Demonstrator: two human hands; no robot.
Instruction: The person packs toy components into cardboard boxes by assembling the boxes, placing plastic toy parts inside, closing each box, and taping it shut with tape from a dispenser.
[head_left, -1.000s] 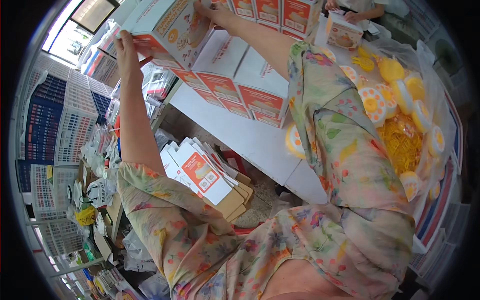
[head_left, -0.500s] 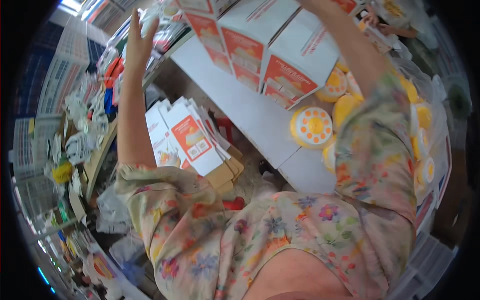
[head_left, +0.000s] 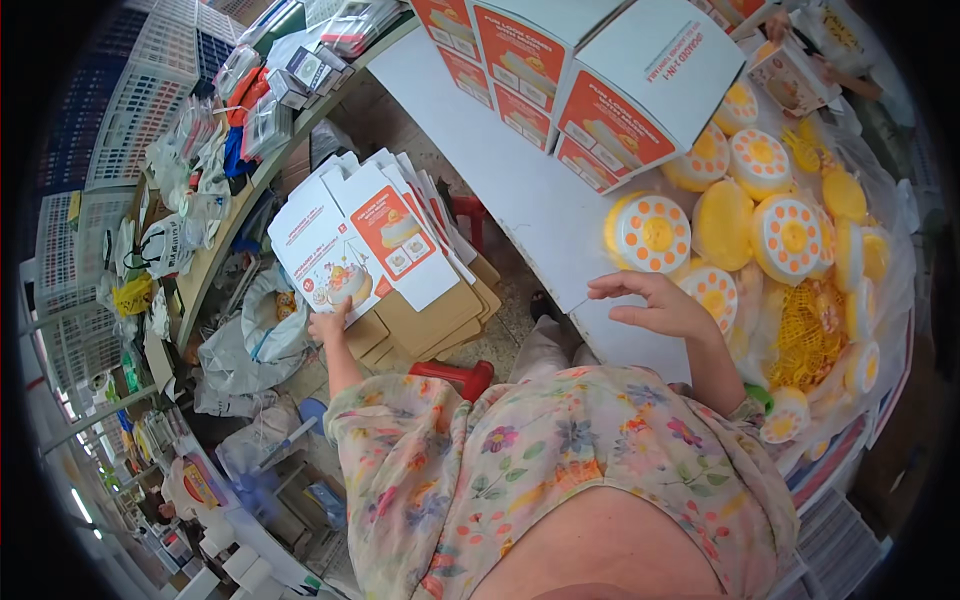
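Observation:
My left hand [head_left: 328,322] is at the near left edge of a stack of flat, folded cartons, its thumb on the top flat carton [head_left: 330,235] and its other fingers curled at the edge, partly hidden. This carton is white with orange panels and lies unlifted. My right hand [head_left: 660,302] is above the white table [head_left: 520,215], palm down, fingers stretched and holding nothing. Close beside it are round yellow-and-white toys with orange dots, one toy [head_left: 712,292] partly behind the hand. Upright white-and-orange boxes [head_left: 615,120] stand together at the table's far side.
A clear plastic bag [head_left: 895,310] surrounds many of the toys and a yellow net [head_left: 805,335]. At the far right another person's hand [head_left: 775,25] is at a small box [head_left: 790,75]. A red stool [head_left: 455,378] is below; a cluttered shelf [head_left: 235,225] runs along the left.
Both my hands have come down and back from the far boxes. My left hand has reached the flat cartons; my right hand is now over the near table beside the toys.

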